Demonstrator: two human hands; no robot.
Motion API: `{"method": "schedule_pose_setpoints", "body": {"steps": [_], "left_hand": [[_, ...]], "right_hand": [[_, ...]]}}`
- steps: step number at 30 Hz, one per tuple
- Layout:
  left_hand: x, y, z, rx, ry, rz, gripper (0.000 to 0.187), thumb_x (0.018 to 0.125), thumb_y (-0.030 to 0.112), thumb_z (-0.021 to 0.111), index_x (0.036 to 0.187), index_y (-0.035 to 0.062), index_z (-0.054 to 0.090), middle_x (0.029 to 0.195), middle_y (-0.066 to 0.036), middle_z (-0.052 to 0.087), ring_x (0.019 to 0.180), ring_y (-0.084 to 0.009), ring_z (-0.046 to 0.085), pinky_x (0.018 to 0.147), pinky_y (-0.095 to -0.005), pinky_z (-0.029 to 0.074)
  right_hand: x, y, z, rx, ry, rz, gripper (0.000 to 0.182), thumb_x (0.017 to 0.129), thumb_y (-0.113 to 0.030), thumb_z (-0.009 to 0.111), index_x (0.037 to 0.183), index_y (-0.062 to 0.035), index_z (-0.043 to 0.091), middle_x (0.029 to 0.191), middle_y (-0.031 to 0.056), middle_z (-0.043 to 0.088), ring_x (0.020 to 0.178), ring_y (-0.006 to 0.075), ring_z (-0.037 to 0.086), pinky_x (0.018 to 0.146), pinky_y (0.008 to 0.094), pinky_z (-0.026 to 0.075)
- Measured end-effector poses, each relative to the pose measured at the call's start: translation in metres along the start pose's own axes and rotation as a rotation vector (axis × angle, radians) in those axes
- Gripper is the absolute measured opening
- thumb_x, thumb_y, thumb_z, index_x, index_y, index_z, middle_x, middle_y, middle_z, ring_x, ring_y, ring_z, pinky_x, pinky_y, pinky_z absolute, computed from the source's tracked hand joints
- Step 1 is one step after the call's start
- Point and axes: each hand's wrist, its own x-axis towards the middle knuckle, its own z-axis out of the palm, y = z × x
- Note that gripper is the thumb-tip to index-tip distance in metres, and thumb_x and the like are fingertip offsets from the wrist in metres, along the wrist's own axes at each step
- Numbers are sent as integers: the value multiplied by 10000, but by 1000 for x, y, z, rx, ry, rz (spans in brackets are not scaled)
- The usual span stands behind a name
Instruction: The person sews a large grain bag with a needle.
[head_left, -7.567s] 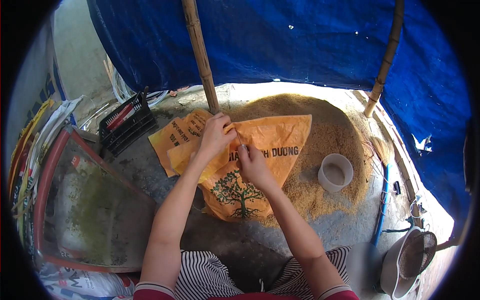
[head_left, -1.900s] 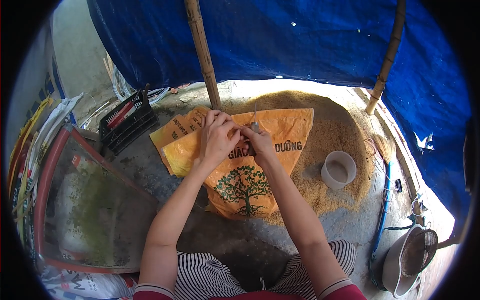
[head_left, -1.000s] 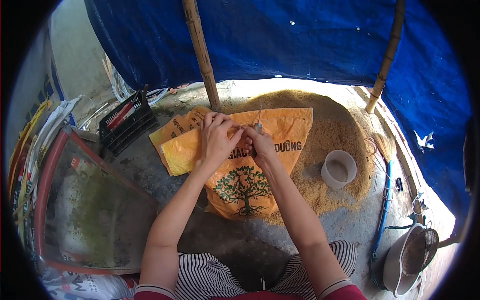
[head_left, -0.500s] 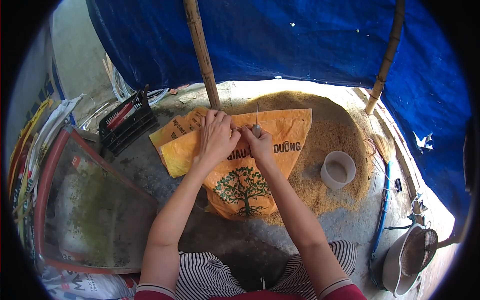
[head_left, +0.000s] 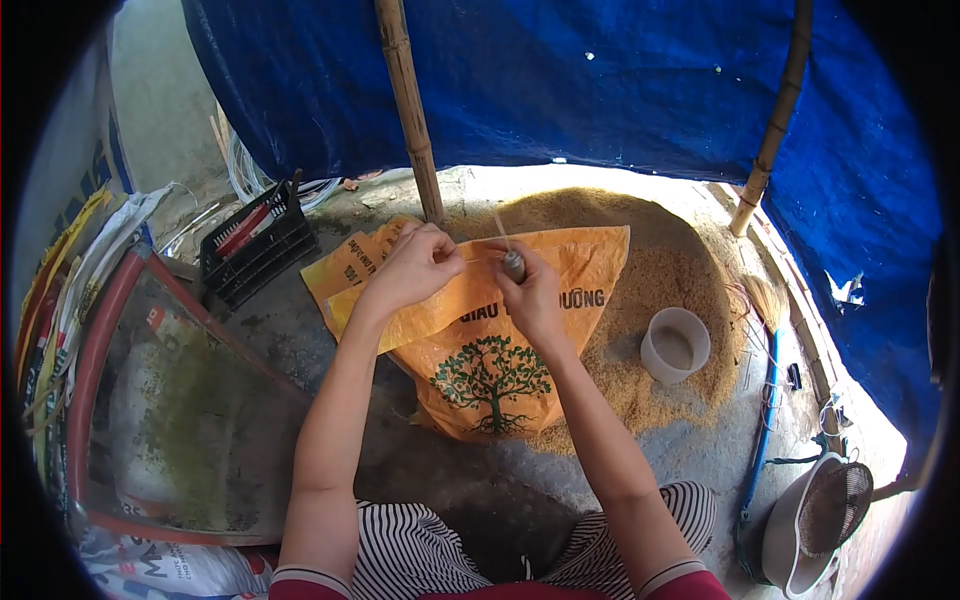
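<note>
An orange woven sack [head_left: 430, 375] printed with a green tree and dark lettering stands in front of me, its top edge folded flat. My right hand [head_left: 530, 300] is closed round the grey handle of an awl [head_left: 514, 266], whose thin shaft points up and away, blurred. Just left of it, over the sack's top edge, my left hand [head_left: 415, 268] has thumb and forefinger pinched together. What sits in that pinch is too small to make out; a faint thin strand seems to run between the hands.
Behind and right of the sack spreads a heap of grain husks [head_left: 640, 230] with a white tub [head_left: 676, 344] in it. A black crate [head_left: 258, 245] lies left, beside a red-rimmed panel [head_left: 85, 400]. Bamboo poles [head_left: 408, 110], a blue tarp [head_left: 600, 80] and a broom [head_left: 768, 400] stand around.
My hands have drawn apart: the left has moved off to the left and lifted from the sack edge into a pinch. The right, with the awl, has shifted slightly right.
</note>
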Motion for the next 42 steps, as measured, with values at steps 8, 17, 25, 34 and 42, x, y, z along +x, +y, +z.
{"method": "schedule_pose_setpoints", "body": {"steps": [8,17,25,34,42], "left_hand": [[17,-14,8,-396,-92,-27,199,850,165,597,909,-21,639,859,-87,664,767,-151,600,715,-302,467],[38,-20,40,-387,-342,-190,265,920,55,476,1144,39,615,887,-1,633,759,-56,531,691,-205,436],[36,-37,34,-427,-613,-118,274,922,108,512,1172,55,611,907,12,642,764,-43,539,674,-184,430],[36,-55,26,-274,-477,-132,208,906,161,574,1021,4,647,903,-2,652,829,-53,559,732,-209,448],[34,-59,10,-148,-179,-120,238,918,212,563,936,-17,629,816,-3,616,759,-67,523,692,-237,435]], "right_hand": [[-9,11,0,-94,16,-64,156,773,-51,643,928,-59,647,815,116,619,740,266,622,657,324,475],[-19,12,-13,-56,-17,-26,149,781,-47,640,930,-40,647,859,105,631,746,232,626,680,299,476],[-22,9,-24,194,-107,131,99,857,-75,613,942,-29,637,663,11,572,526,80,523,478,232,400],[-19,16,-27,411,-138,170,107,888,-92,600,955,-16,633,622,-28,528,475,32,429,431,203,355],[-23,30,-18,242,-108,118,103,857,-63,620,951,-26,639,670,-24,567,584,44,496,532,211,408]]}}
